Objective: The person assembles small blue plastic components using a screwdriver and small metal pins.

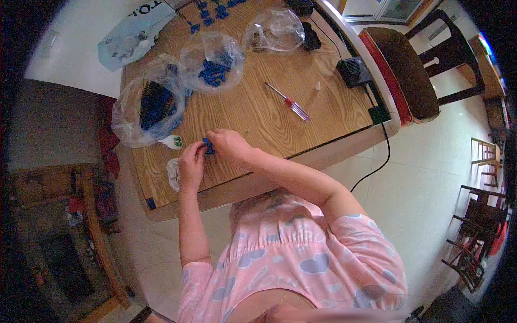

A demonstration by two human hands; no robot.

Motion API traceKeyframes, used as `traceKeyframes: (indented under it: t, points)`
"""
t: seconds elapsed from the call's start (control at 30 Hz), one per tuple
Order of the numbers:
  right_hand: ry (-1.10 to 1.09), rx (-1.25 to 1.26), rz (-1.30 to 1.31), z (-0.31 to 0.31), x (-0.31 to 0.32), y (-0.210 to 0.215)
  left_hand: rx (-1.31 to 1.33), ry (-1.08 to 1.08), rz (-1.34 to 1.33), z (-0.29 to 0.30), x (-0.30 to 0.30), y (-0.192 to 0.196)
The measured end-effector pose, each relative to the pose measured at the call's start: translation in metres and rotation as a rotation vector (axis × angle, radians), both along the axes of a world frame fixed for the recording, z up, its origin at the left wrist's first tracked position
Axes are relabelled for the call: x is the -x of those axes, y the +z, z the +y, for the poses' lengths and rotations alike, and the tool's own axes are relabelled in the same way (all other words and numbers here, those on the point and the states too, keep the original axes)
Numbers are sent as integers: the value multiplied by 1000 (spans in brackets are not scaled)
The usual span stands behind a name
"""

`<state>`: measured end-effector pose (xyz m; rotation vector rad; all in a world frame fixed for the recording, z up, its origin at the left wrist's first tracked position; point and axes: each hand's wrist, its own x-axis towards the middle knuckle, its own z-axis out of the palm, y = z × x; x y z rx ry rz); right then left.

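**Small blue piece between two bare hands over the table**

The left hand has a narrow grip, its thumb and fingers brought together on the left side of the small blue piece. The right hand meets it from the other side, fingers bent and bunched at the piece's upper edge; its own fingers hide the contact, so I cannot tell whether its grip is closed on the piece. The piece sits just above the wood-grain top, toward the table's near left part.

Just beside the left hand lies a crumpled white item, with a white-and-green item a little farther off. Beyond the hands stands a clear plastic bag with dark and blue parts inside; a second clear bag, holding blue pieces, touches or nearly touches it. A third clear bag is near the far edge, and more blue parts lie at the far left.

To the right, well apart from the hands, a screwdriver with a red-and-clear handle lies slantwise. Past it, a black device rests by the right edge, and a cushioned chair stands beyond.
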<state>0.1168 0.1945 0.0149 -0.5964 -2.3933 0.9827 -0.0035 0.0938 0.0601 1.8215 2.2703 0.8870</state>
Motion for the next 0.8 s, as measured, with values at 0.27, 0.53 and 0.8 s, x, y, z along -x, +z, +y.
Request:
traceKeyframes:
  t: [0.27,0.53,0.8]
  points:
    - [-24,29,-1,1,-11,8,41,-20,-87,-4,4,-1]
    - [-87,-73,80,1,-5,-3,40,-140,116,8,10,2]
    - [-118,-90,37,-1,-5,-3,138,-164,96,11,13,10]
